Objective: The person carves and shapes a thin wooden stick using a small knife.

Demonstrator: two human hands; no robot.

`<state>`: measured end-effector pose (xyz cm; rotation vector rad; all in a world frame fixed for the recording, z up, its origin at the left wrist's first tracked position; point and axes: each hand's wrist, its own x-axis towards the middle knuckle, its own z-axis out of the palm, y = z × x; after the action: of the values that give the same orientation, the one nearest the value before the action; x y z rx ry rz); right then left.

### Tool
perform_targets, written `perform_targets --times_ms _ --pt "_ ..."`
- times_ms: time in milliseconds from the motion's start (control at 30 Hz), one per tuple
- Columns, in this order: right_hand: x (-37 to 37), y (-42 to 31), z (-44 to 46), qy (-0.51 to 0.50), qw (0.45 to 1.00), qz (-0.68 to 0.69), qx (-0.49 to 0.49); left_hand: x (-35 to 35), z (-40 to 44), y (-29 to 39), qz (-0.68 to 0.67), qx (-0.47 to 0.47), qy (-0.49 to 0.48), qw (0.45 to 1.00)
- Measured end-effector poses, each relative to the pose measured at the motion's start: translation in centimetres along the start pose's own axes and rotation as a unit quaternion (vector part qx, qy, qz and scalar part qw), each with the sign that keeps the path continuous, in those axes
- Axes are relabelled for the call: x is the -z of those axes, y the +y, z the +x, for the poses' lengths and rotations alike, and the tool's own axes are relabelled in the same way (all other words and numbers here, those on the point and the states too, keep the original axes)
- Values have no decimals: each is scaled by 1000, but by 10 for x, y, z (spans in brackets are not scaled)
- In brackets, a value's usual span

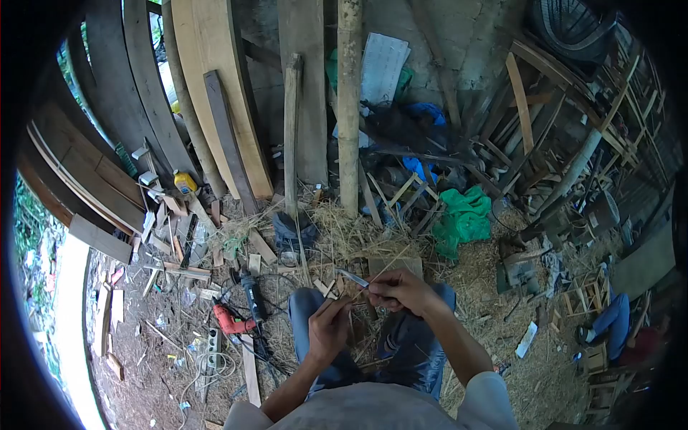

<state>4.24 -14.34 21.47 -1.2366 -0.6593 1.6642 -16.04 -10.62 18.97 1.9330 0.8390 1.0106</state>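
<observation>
On our far left, long boards lean upright, with a yellow bottle standing near their feet among wood scraps. Down from there we've got 2 power tools on the littered ground: a red drill, then a dark grinder just beside it. A white power strip lies below the drill.

Next is our left hand, held above our lap, fingers bent and pinched in close to the other hand. Can't tell if they're actually gripping anything. Our right hand has its fingers closed around a small knife, blade poking out to the left over the ground. A thin pale strip slants up and right from between our 2 hands.

Further right, a crumpled green cloth lies by the scrap pile, and at the far right we see 1 other person's bent leg in blue.
</observation>
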Motion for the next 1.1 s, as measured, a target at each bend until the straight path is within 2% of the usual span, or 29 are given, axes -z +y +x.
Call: perform_targets --times_ms 167,233,300,367,400,467,600,700,733,800,833,867,933,967,1033,1100 --pt "-3 -10 -13 13 997 -79 -3 3 -6 0 -64 45 -37 996" --pt "3 -12 -17 72 979 -190 24 -1 -13 -7 -82 51 -20 995" --pt "33 -28 -26 94 990 -88 53 -1 -20 -10 -98 51 -4 994" --pt "77 -34 -31 185 977 -79 76 5 -28 -12 -79 67 18 994" --pt "82 -43 -39 177 978 -83 75 7 -32 -16 -76 69 27 994" --pt "86 -59 -51 201 961 -44 183 3 -34 -26 -65 110 22 992" --pt "72 -26 -50 170 964 -69 192 -12 -34 -19 -39 117 41 991" --pt "46 1 -48 31 970 -134 199 -27 -35 -6 -43 140 15 989" --pt "36 6 -48 29 971 -124 200 -35 -36 -8 -64 121 28 990" --pt "20 16 -49 28 986 -112 118 -37 -38 -2 -77 102 29 991" --pt "17 22 -48 33 987 -101 121 -35 -36 7 -52 116 12 992" --pt "17 27 -44 -7 985 -117 123 -34 -33 14 -30 128 -3 991" --pt "11 31 -38 -68 980 -137 131 -32 -31 18 -28 115 -16 993" --pt "7 30 -36 -65 980 -136 131 -30 -30 18 -28 107 -19 994" --pt "1 28 -31 -82 992 -83 52 -25 -32 16 -43 118 -29 992" --pt "6 26 -26 -91 991 -88 30 -21 -30 15 -63 129 -35 989"
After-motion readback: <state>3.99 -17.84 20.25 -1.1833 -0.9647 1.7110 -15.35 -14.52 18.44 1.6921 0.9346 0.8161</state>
